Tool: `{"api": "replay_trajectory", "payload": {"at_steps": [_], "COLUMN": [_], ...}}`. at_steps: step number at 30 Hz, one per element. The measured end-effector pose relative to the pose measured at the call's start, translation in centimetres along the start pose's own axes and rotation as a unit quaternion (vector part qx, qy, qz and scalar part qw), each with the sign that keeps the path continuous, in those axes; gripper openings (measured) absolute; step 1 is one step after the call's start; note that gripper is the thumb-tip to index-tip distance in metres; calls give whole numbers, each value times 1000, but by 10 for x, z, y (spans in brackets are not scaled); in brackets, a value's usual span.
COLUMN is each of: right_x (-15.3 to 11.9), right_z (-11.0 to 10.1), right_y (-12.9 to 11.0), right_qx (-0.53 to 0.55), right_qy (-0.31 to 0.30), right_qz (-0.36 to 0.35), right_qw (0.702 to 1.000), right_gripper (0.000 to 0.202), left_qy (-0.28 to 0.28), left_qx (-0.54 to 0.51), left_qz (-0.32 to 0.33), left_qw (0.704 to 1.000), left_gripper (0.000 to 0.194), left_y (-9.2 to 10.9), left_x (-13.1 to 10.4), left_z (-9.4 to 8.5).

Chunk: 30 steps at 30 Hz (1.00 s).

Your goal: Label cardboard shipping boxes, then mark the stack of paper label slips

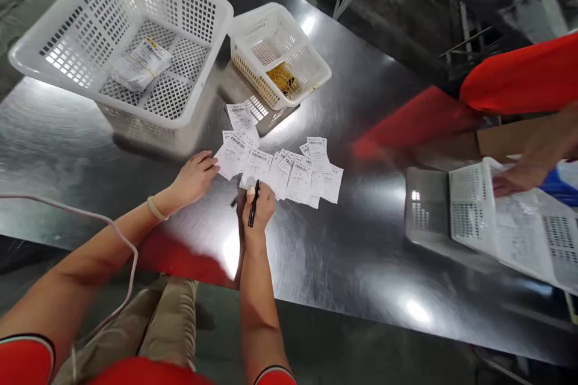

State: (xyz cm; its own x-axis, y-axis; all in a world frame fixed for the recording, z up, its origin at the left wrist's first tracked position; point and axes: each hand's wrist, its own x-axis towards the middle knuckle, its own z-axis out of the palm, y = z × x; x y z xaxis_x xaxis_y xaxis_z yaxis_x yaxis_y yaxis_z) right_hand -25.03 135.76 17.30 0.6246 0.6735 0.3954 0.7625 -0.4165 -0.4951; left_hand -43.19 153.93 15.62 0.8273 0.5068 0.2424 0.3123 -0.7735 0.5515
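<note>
Several white printed slips (298,179) with barcodes lie in overlapping rows on the shiny metal table. My right hand (261,207) grips a black pen (254,204) at the near edge of the slips, its upper end pointing toward me. Beside the slips on the left, my left hand (195,176) rests with fingers stretched out, the fingertips touching or very near the leftmost slip (233,153). A light band circles my left wrist.
A large white basket (198,102) holding a bundle of papers (142,65) stands at the back left. Beside it, a smaller divided basket (311,78) holds yellowish rubber bands (284,79). At the right, a co-worker's hand (519,177) reaches into another white basket (469,201). A pale cable (90,213) crosses the left side.
</note>
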Motion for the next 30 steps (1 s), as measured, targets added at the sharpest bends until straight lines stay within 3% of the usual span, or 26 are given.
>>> {"api": "replay_trajectory", "payload": {"at_steps": [5,9,12,16,24,30], "right_x": [-1,-5,-7,-12,-17,-18], "right_z": [-13,-16,-10,1,7,6], "right_y": [-4,-16,-27,-36,-27,-27], "right_qx": [30,137,197,187,153,153], "right_qy": [22,-7,-19,-19,-32,15], "right_qz": [44,139,163,145,124,152], "right_qw": [998,981,967,971,980,976], "right_gripper": [75,64,50,45,42,40], "left_qy": [-16,-27,-15,0,-2,-6], "left_qx": [-8,2,14,33,16,4], "left_qz": [15,24,25,34,20,7], "left_qw": [1000,999,999,999,1000,1000], "left_gripper": [40,43,44,37,35,34], "left_y": [43,62,67,73,78,73], "left_x": [-40,-49,-50,-52,-55,-57], "left_z": [12,20,24,26,22,20]}}
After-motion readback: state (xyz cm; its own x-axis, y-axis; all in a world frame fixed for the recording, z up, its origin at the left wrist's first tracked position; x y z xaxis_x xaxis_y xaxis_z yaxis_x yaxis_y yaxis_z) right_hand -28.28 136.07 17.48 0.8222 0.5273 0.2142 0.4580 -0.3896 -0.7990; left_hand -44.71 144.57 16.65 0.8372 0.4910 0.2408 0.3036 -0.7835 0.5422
